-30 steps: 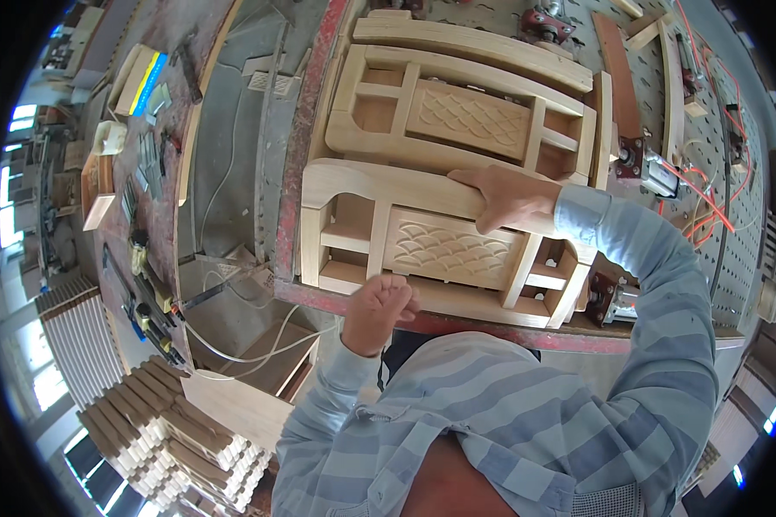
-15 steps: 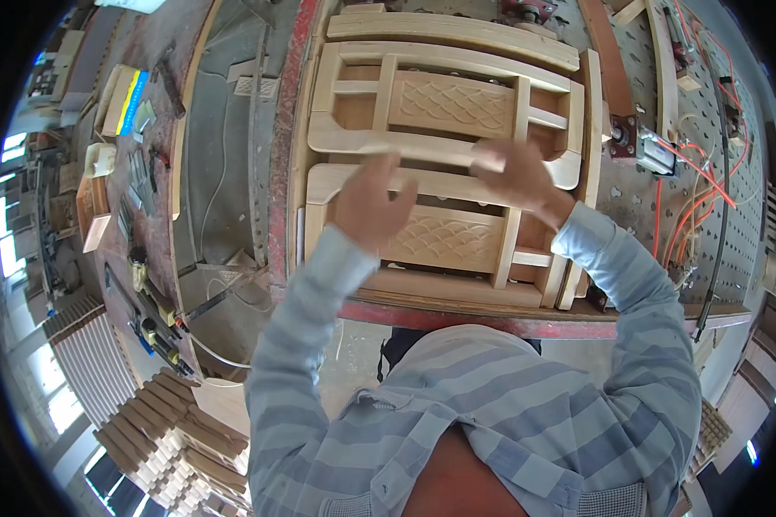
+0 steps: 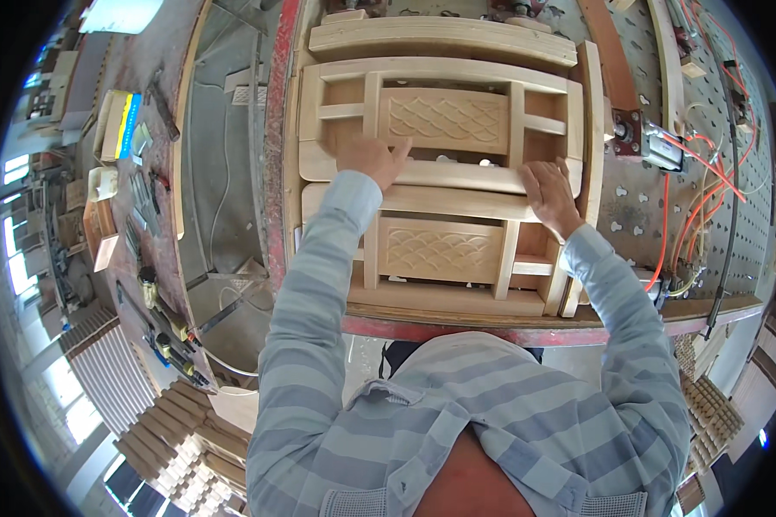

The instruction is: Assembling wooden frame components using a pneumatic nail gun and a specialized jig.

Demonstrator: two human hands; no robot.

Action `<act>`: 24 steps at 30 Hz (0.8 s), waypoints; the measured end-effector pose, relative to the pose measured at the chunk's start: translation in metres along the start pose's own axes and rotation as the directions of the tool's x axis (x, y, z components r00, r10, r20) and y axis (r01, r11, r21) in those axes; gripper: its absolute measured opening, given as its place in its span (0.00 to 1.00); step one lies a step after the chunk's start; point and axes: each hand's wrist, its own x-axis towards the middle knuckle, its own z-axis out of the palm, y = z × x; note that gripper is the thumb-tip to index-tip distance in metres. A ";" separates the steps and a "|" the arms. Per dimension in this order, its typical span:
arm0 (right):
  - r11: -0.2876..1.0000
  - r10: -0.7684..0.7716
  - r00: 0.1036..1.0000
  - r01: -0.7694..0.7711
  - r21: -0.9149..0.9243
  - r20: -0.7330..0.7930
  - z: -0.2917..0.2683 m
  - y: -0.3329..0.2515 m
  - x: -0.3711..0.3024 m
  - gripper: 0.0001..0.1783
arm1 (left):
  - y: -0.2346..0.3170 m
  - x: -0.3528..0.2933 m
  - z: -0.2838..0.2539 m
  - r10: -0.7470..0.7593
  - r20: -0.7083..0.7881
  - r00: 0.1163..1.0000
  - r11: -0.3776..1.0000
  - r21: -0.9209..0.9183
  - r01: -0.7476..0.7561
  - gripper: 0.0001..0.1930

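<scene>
Two pale wooden panel frames lie one behind the other on the workbench, the far frame (image 3: 444,67) and the near frame (image 3: 444,204). Each has a centre panel carved in a scale pattern. My left hand (image 3: 373,161) is closed over the left part of the far frame's near rail, thumb pointing up and right; its other fingers are partly hidden. Toward that rail's right end, my right hand (image 3: 550,191) curls its fingers over the wood. A thick wooden bar (image 3: 444,40) lies beyond the far frame, and an upright wooden strip (image 3: 589,146) borders its right side.
A metal cylinder clamp (image 3: 651,146) with orange hoses stands right of the frames on the perforated bench top (image 3: 629,220). A red-painted edge (image 3: 483,329) runs along the front. On the left side bench are power tools (image 3: 168,323), a cardboard box (image 3: 116,125) and hand tools.
Both hands have come down onto the far frame's near rail and moved farther apart. A wider gap shows between the far frame and the thick bar behind it.
</scene>
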 end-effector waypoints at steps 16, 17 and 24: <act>0.982 0.153 0.980 -0.136 0.132 -0.131 -0.024 0.000 0.035 0.17 | -0.078 0.086 -0.030 0.173 -0.545 0.821 0.962 -0.085 -0.259 0.23; 1.000 -0.021 0.923 0.020 -0.008 -0.384 -0.031 0.015 0.057 0.19 | -0.071 0.102 -0.047 0.181 -0.542 0.821 0.961 -0.080 -0.265 0.23; 0.936 0.235 0.870 -0.083 -0.341 0.434 -0.076 0.064 0.193 0.41 | -0.077 0.190 -0.085 0.033 0.257 0.966 0.997 -0.080 -0.013 0.34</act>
